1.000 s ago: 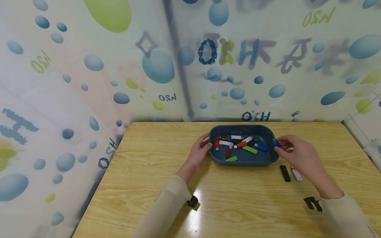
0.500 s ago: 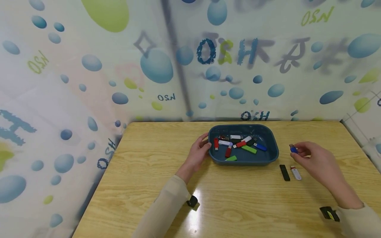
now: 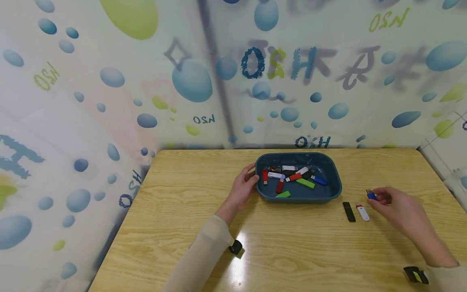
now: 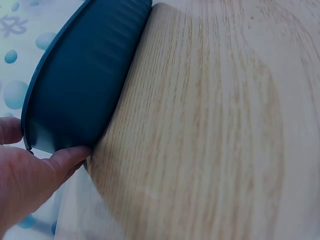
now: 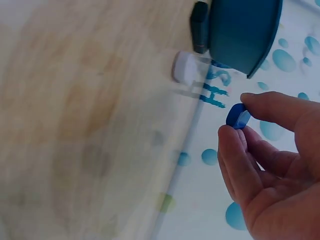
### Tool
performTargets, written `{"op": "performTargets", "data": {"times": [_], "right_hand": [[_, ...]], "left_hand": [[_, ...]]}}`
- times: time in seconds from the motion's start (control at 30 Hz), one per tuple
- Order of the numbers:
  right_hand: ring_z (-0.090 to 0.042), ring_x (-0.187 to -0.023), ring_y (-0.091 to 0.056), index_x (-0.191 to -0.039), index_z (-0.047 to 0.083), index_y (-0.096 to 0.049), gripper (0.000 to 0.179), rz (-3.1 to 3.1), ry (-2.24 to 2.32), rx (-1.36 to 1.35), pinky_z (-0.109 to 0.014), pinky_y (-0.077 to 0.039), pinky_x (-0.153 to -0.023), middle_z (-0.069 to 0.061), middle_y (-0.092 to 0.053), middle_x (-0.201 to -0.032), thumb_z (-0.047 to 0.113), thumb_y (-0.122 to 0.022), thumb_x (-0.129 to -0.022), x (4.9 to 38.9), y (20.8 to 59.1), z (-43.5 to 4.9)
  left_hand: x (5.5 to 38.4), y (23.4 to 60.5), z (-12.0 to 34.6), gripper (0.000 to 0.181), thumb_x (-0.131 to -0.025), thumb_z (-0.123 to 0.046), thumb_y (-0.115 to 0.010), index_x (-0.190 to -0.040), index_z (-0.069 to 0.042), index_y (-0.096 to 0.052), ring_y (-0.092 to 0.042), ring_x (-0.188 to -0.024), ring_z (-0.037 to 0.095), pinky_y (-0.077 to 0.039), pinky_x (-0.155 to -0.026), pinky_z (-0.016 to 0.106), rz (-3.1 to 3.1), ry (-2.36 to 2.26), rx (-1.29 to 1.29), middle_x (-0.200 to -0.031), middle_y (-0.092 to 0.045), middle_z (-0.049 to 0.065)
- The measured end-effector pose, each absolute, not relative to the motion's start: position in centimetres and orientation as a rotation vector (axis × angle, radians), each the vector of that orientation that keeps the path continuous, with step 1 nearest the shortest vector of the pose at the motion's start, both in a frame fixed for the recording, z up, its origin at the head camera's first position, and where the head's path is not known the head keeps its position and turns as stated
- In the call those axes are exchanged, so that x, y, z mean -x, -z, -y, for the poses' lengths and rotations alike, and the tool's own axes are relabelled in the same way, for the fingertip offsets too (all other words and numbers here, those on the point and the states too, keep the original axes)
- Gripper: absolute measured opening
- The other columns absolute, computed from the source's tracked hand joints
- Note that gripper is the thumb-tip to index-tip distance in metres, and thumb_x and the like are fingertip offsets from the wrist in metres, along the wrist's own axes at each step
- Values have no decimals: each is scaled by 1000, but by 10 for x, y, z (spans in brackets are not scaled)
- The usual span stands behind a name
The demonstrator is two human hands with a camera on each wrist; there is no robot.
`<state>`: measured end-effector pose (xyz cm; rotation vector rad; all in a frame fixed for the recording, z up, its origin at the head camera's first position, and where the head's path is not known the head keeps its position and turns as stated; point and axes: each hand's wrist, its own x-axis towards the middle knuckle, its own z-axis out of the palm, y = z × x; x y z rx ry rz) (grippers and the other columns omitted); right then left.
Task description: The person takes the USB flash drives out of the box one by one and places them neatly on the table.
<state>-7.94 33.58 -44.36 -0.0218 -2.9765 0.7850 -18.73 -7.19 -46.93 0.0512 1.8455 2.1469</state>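
Note:
My right hand [image 3: 399, 209] pinches a blue USB stick [image 3: 371, 195] between thumb and fingers, its metal plug pointing away. In the right wrist view the blue USB stick [image 5: 238, 116] shows its rounded end, the plug hidden. Just left of this hand a white USB stick with a red end [image 3: 363, 212] and a black USB stick [image 3: 349, 212] lie side by side on the table. My left hand [image 3: 240, 188] grips the left end of a dark teal plastic bin [image 3: 299, 200]. In the left wrist view, its thumb and fingers [image 4: 70, 157] hold the bin's end wall.
Inside the bin lie several USB sticks, among them a light green one [image 3: 305, 183], a blue one [image 3: 319, 180] and a dark red one [image 3: 279, 186]. The wooden table [image 3: 182, 202] ends at a patterned wall covering [image 3: 146, 73] behind the bin.
My right hand has carried the blue USB stick from over the bin's right rim out to the right and toward me, beside the white one. The left hand stays on the bin.

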Motion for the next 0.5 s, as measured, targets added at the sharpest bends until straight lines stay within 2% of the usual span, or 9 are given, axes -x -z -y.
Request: {"op": "performTargets", "data": {"times": [0.3,0.5], "right_hand": [[-21,-73,-60,-109,-16,-65,38,3075,-747,86,-32,-46,-57,-11,-68,-84,18,-75,-94,80,451,-346],[-23,-77,-61,-110,-14,-65,42,3172,-731,88,-37,-48,-60,-10,-68,-87,24,-73,-94,79,457,-354]], "left_hand": [[189,472,72,51,-108,-7,-49,-158,-11,-40,-54,-134,41,-47,-108,55,-1849,-2148,-38,-157,-42,24],[189,472,72,51,-109,-7,-47,-159,-10,-39,-54,-133,41,-47,-108,55,-1859,-2139,-49,-156,-43,24]]}}
